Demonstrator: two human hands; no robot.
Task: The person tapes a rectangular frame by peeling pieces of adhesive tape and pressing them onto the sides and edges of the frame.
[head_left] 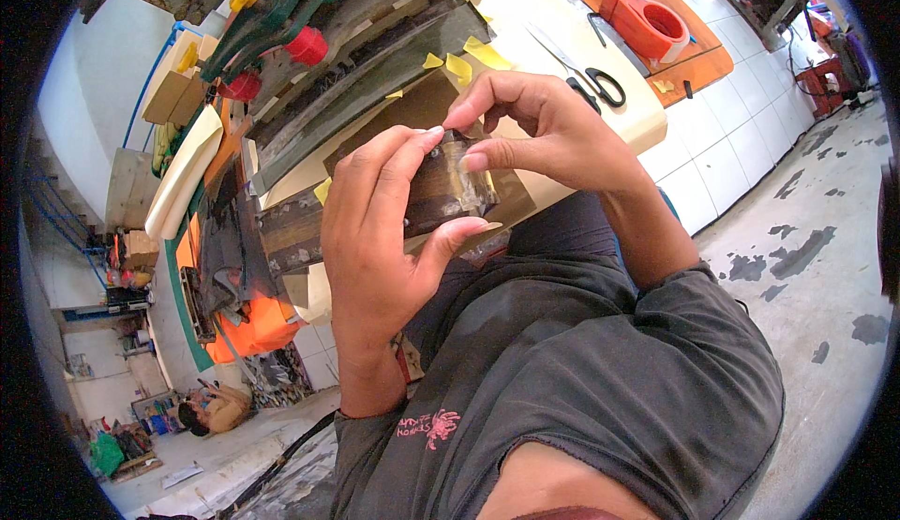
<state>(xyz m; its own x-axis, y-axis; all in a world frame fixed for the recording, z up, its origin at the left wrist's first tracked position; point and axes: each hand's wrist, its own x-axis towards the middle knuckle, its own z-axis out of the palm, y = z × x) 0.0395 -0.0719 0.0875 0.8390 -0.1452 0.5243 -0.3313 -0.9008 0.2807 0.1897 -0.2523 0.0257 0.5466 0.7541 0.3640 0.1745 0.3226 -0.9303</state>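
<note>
Lying between left grip (375,215) and right grip (558,126) is a dark block (441,189).

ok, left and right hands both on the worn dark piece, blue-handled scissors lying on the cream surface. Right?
Handle colour is off: the scissors are black-handled, not blue-handled, as the head view shows. Rest stands: left hand and right hand both on the worn dark piece, scissors lying on the cream surface.

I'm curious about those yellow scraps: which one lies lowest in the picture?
The small yellow scrap at the left edge of the left hand; the other yellow scraps lie higher up.
</note>
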